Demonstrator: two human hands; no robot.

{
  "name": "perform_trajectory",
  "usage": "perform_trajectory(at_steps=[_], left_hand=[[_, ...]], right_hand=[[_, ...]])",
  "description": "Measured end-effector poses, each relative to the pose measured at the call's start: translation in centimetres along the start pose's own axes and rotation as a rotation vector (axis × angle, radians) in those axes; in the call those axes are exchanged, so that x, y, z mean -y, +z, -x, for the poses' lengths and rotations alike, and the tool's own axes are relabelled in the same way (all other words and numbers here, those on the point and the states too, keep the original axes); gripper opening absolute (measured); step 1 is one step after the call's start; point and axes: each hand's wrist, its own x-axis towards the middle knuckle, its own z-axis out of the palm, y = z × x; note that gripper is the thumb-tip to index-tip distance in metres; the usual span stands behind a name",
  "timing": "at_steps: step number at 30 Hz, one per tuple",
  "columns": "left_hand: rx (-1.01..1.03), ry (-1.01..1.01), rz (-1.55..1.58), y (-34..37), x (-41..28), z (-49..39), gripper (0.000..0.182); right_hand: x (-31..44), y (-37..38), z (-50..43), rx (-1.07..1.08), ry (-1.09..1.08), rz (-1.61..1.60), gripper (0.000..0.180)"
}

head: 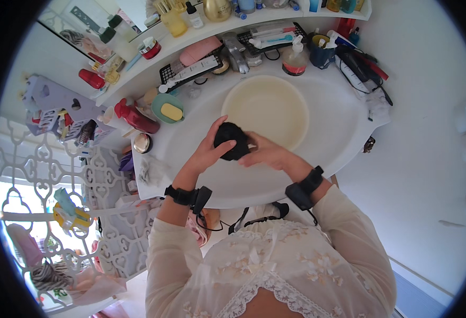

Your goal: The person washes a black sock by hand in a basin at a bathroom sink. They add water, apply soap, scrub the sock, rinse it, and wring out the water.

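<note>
A bunched black item (230, 142), apparently cloth, is held between both hands above the front left rim of a cream basin (270, 107). My left hand (211, 148) grips its left side, with the thumb lying across its front. From the right, my right hand (265, 152) holds the other side with curled fingers. Something small and pale shows by the right fingertips, too little of it to name. The round basin sits in a white washbasin (233, 185); I cannot tell whether it holds water.
On the left rim are a green soap dish (156, 106) with yellow soap (172, 111), a red bottle (139, 118) and a round jar (142, 143). Behind stand a pump bottle (295, 59) and a dark cup (322, 53). Cosmetics line a white shelf (205, 33).
</note>
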Motion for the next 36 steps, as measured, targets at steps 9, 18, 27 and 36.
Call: perform_trajectory(at_steps=[9, 18, 27, 36], left_hand=[[0.016, -0.096, 0.266, 3.6, 0.1, -7.4, 0.059], [0.052, -0.221, 0.156, 2.3, 1.5, -10.8, 0.032], [-0.030, -0.308, 1.032, 2.5, 0.7, -12.0, 0.030], [-0.022, -0.429, 0.826, 2.4, 5.1, -14.6, 0.032]], right_hand=[[3.0, -9.5, 0.2, -0.537, -0.116, -0.047, 0.027], [4.4, -12.7, 0.1, -0.640, -0.253, 0.181, 0.015], [5.0, -13.9, -1.6, -0.764, -0.423, 0.684, 0.022], [12.4, -16.4, -3.8, -0.460, -0.242, -0.436, 0.061]])
